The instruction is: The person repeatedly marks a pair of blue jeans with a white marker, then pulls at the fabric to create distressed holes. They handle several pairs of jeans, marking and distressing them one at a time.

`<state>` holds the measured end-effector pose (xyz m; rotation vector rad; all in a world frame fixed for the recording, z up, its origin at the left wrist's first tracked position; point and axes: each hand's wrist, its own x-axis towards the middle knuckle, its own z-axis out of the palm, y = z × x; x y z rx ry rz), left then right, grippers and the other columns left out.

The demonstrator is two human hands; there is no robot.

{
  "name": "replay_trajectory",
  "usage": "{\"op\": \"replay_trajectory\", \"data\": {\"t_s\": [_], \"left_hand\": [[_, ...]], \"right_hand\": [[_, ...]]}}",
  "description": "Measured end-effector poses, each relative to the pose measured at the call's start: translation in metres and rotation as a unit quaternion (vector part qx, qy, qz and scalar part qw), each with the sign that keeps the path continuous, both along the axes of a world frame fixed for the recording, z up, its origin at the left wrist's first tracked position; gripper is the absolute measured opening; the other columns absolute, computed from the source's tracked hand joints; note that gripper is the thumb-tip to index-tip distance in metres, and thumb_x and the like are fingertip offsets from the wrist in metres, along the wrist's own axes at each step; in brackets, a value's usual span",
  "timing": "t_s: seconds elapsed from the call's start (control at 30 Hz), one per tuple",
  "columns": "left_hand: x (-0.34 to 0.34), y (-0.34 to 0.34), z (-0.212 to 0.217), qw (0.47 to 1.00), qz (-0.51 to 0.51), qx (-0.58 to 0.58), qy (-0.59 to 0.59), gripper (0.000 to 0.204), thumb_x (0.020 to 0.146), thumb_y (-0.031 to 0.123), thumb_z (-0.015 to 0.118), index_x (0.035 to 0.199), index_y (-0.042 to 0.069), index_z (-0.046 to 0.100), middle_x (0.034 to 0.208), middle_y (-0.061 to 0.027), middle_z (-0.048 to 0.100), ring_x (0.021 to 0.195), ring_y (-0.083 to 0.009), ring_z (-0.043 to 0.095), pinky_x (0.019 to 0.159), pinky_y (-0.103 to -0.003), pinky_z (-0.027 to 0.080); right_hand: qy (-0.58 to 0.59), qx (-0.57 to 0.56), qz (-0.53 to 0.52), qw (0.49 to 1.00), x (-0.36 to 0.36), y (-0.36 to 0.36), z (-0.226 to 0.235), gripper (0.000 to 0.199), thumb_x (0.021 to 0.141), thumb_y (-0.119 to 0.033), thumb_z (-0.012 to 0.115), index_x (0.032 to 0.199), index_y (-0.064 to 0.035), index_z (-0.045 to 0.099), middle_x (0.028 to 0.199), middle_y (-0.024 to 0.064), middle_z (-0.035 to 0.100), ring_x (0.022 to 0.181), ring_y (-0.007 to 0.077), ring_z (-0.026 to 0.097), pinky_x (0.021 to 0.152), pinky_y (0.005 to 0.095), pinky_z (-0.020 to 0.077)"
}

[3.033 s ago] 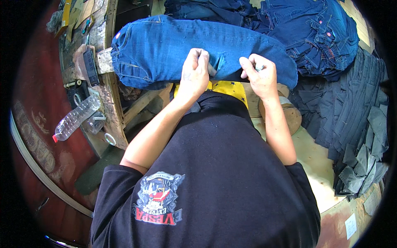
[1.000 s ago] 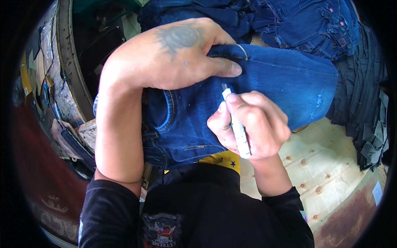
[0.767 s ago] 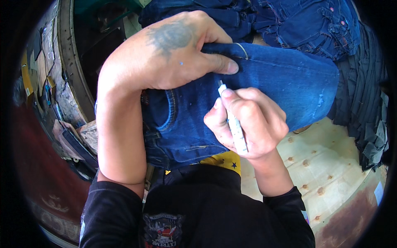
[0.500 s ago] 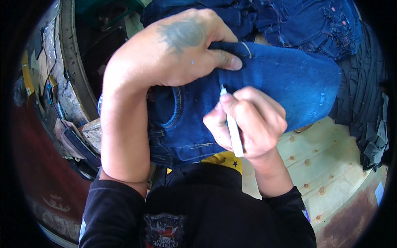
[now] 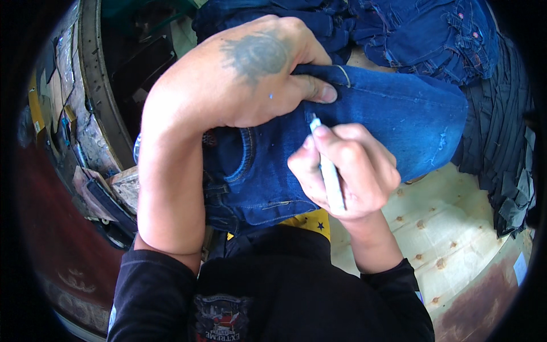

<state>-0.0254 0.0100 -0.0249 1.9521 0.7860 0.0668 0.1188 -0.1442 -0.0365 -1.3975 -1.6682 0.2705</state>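
Note:
A pair of blue jeans lies across in front of me, with a curved pocket edge and a worn patch on the leg. At its far edge my left hand grips the denim, thumb on top and the other fingers mostly hidden. A pale loop of thread or cord shows beside that thumb. Below it, my right hand is closed round a slim white pen-like tool. The tool's thin dark tip points at the denim near my left thumb; I cannot tell whether it touches.
Heaped dark blue denim lies at the far right, beside a stack of dark folded cloth. Pale quilted-looking material covers the surface at right. A worn curved frame with scraps around it stands at left.
Both hands have shifted slightly to the right. The tool's tip has moved a little right and away from me, and the denim's far edge has shifted slightly under my left hand.

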Motion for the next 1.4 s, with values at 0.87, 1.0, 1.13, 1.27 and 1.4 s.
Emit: {"op": "replay_trajectory", "data": {"t_s": [0.87, 1.0, 1.13, 1.27, 1.4], "left_hand": [[-0.001, -0.004, 0.004, 0.992, 0.012, 0.119, -0.035, 0.025, 0.093, 0.022, 0.088, 0.108, 0.002, 0.086, 0.088, -0.0163, 0.08, 0.077, -0.0238, 0.076, 0.076, -0.035, 0.059], [0.003, 0.0, 0.007, 1.0, 0.003, 0.018, 0.0, 0.026, 0.091, 0.022, 0.09, 0.108, 0.002, 0.086, 0.089, -0.0151, 0.08, 0.077, -0.0241, 0.075, 0.076, -0.035, 0.058], [0.004, 0.003, 0.012, 0.999, -0.013, 0.03, 0.016, 0.026, 0.09, 0.022, 0.09, 0.107, 0.002, 0.086, 0.089, -0.0146, 0.081, 0.078, -0.0234, 0.075, 0.075, -0.035, 0.058], [0.003, 0.002, 0.015, 1.0, -0.01, 0.022, 0.016, 0.025, 0.091, 0.021, 0.09, 0.107, 0.002, 0.086, 0.089, -0.0149, 0.08, 0.078, -0.0228, 0.075, 0.075, -0.034, 0.058], [0.004, 0.003, 0.009, 0.998, -0.021, 0.06, -0.022, 0.024, 0.092, 0.021, 0.088, 0.107, 0.001, 0.085, 0.086, -0.0146, 0.08, 0.074, -0.0218, 0.073, 0.073, -0.034, 0.057]], "right_hand": [[-0.002, -0.02, -0.027, 0.999, 0.001, -0.002, 0.0, 0.021, 0.066, 0.011, 0.071, 0.085, 0.0032, 0.068, 0.064, 0.0062, 0.053, 0.049, 0.0193, 0.056, 0.045, 0.0289, 0.0453], [0.034, 0.003, 0.001, 0.999, 0.003, -0.003, 0.002, 0.019, 0.069, 0.012, 0.072, 0.085, 0.0029, 0.068, 0.065, 0.0068, 0.054, 0.05, 0.0205, 0.057, 0.045, 0.0297, 0.0455], [0.002, -0.031, -0.028, 0.999, 0.002, -0.002, 0.001, 0.021, 0.065, 0.012, 0.071, 0.083, 0.0026, 0.067, 0.064, 0.0065, 0.053, 0.049, 0.0205, 0.056, 0.045, 0.03, 0.0449], [0.04, 0.007, -0.014, 0.999, 0.002, -0.003, 0.002, 0.02, 0.067, 0.013, 0.072, 0.084, 0.0029, 0.068, 0.064, 0.0063, 0.053, 0.049, 0.0207, 0.055, 0.045, 0.0303, 0.0446], [0.009, -0.021, -0.032, 0.999, 0.002, -0.002, 0.0, 0.021, 0.065, 0.012, 0.072, 0.083, 0.0031, 0.067, 0.063, 0.0058, 0.052, 0.048, 0.02, 0.054, 0.044, 0.0296, 0.0432]]}}
